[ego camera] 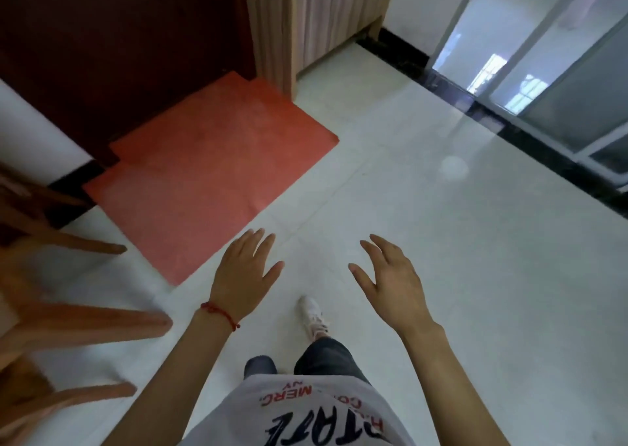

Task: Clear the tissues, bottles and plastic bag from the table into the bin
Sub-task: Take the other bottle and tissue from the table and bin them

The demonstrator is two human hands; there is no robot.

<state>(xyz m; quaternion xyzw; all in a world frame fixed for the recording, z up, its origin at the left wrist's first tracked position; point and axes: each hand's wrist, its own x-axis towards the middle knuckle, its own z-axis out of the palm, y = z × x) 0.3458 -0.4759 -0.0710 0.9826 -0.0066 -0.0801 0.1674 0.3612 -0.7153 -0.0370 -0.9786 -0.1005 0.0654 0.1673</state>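
Hands, two, bare, held out palm-down over a pale tiled floor [441, 241]: left hand [243, 275] with fingers straight and slightly spread, a red string bracelet [221, 314] at its wrist, holding nothing; right hand [390, 282] with fingers splayed and relaxed, likewise holding nothing. Neither touches any object, and the two are apart from each other. Task items: tissues, bottles, plastic bag, table top and bin cannot be located in the head view. Partly hidden or cut off: wooden furniture legs [85, 320] at the left edge, blurred, upper parts out of frame, so the piece cannot be identified as chair or table; one white shoe [314, 316] visible between the forearms, the other foot concealed by dark trouser legs and a white printed shirt [306, 415], its lettering upside down and only partly legible. Dark red-brown door [119, 54] at upper left, top cut off, with an orange-red mat [210, 173] lying before it, the mat's near corner just left of the left hand. Beige ribbed panel [323, 20] at upper centre. Glass sliding door [543, 71] at upper right, reflections obscuring what lies beyond, bordered by a black threshold strip [509, 132]. Open floor extends ahead and to the right of the hands as far as that strip; the left side is bounded by the furniture legs and mat.
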